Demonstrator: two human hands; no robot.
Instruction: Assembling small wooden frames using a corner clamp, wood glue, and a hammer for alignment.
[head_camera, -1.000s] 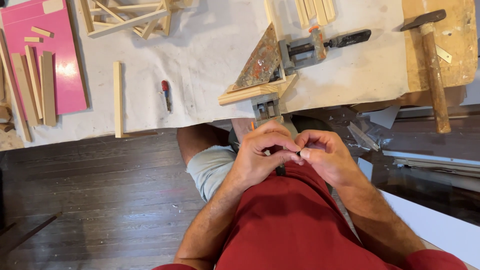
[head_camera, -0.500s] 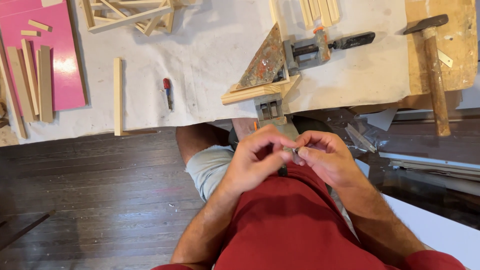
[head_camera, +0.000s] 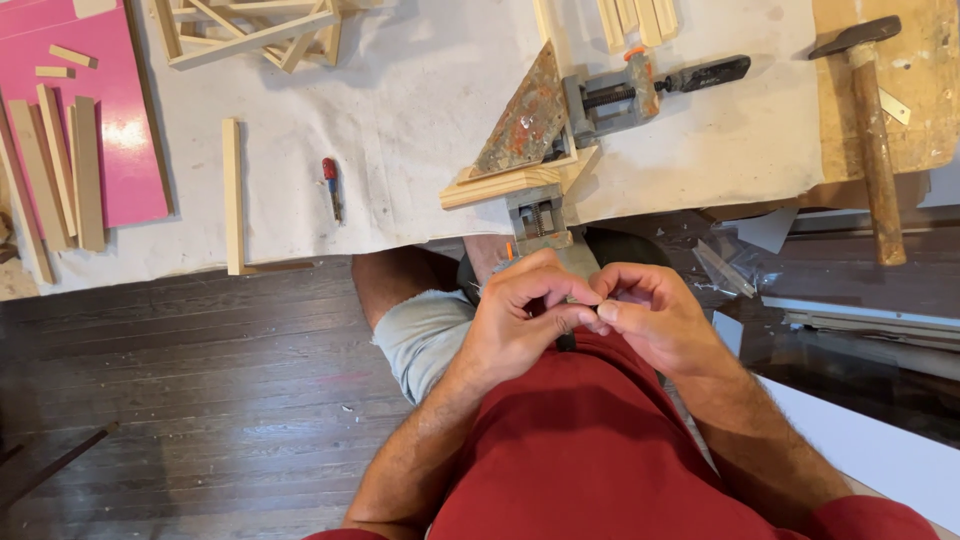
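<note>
dark tiny item, mostly hidden, pinched btwn left hand (head_camera: 520, 325) & right hand (head_camera: 655, 320).

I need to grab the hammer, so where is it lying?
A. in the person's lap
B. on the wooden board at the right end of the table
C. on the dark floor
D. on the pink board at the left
B: the hammer lies on the wooden board at the table's right end, handle towards the person.

You wear a dark red shirt (head_camera: 600, 440) and pale grey shorts (head_camera: 420, 335). Before you: white cloth (head_camera: 400, 120), pink board (head_camera: 110, 130), red-handled screwdriver (head_camera: 331, 185), paint-speckled triangle (head_camera: 525, 125), dark brown floor (head_camera: 180, 400).
</note>
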